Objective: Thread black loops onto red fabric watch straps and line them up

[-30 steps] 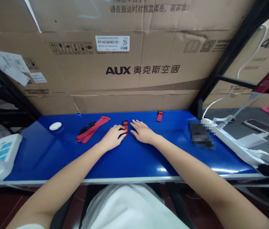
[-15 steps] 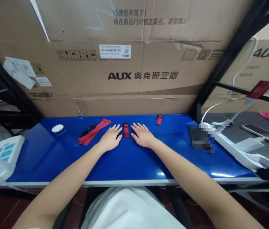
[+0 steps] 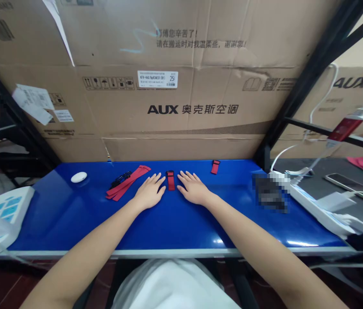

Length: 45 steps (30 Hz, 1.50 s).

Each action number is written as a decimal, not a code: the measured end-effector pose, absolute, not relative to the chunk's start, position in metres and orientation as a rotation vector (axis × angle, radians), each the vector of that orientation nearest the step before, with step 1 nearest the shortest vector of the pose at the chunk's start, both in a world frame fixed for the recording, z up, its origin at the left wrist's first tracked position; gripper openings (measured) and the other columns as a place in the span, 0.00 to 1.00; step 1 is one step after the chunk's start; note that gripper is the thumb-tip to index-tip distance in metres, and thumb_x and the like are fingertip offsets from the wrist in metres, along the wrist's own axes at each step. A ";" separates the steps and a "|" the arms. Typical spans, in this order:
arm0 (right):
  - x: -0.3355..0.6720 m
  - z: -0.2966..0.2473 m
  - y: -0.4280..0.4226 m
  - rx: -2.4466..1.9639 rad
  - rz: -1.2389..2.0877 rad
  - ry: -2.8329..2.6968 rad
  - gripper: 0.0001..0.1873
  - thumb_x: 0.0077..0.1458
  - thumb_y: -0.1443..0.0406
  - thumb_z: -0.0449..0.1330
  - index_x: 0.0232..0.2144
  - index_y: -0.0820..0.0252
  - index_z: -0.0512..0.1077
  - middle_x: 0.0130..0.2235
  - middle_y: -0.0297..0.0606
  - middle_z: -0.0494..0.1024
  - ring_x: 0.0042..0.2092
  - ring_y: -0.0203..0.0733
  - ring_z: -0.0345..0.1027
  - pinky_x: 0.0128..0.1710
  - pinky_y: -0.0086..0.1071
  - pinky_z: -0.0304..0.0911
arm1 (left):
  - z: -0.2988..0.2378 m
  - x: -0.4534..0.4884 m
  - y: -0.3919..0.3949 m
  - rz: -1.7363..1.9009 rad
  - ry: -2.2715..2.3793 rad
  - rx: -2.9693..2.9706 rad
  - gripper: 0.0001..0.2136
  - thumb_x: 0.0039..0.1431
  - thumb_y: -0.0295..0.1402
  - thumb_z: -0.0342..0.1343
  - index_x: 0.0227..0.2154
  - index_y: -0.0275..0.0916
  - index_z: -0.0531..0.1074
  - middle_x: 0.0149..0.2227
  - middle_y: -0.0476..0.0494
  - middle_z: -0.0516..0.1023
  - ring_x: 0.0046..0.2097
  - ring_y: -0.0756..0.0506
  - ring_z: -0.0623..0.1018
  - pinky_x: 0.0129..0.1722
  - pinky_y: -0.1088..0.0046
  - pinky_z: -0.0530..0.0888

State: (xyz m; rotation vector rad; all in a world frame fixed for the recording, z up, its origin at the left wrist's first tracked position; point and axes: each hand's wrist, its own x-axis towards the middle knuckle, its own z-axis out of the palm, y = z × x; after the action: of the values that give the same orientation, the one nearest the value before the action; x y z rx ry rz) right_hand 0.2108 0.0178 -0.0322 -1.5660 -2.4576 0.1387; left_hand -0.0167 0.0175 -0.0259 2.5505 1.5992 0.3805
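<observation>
- Head view: left hand [image 3: 149,194] and right hand [image 3: 194,189] lie flat on the blue worktop [image 3: 175,227], palms down, fingers spread, gripping nothing.
- The short red strap [image 3: 170,181] lies flat on the worktop in the gap between the two hands, just beside the left fingertips; can't tell if they touch it.
- It has a black buckle at the end far from the hands and red webbing at the near end.
- Handling, as a judgement: light, limp webbing that will flop if lifted by one end; the buckle is the only stiff part; not fragile.
- Best hold looks like a pinch at the buckle, or at both ends to keep it straight; it probably slides easily on the glossy worktop.
- Long red straps [image 3: 126,182] are just left of the left hand.
- Another small red strap [image 3: 215,167] lies beyond the right hand.
</observation>
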 end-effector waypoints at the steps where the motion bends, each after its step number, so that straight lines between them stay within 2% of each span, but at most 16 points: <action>1: 0.211 -0.032 0.018 -1.565 0.138 -2.456 0.34 0.65 0.51 0.39 0.67 0.60 0.52 0.70 0.42 0.47 0.70 0.52 0.37 0.68 0.48 0.35 | -0.026 -0.017 0.018 0.385 1.597 2.552 0.27 0.67 0.45 0.40 0.63 0.38 0.61 0.68 0.39 0.53 0.69 0.38 0.53 0.67 0.56 0.50; 45: 0.211 -0.035 0.020 -1.566 0.148 -2.449 0.35 0.65 0.50 0.39 0.67 0.60 0.52 0.70 0.42 0.47 0.70 0.52 0.37 0.68 0.48 0.35 | -0.028 -0.018 0.019 0.406 1.592 2.546 0.26 0.66 0.44 0.41 0.63 0.39 0.62 0.68 0.39 0.54 0.69 0.37 0.53 0.66 0.55 0.51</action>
State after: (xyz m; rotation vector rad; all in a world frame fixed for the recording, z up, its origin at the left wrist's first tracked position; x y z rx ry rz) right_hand 0.2108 0.0197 -0.0346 -1.5659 -2.4492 0.1477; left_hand -0.0180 0.0188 -0.0281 2.5458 1.5920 0.4064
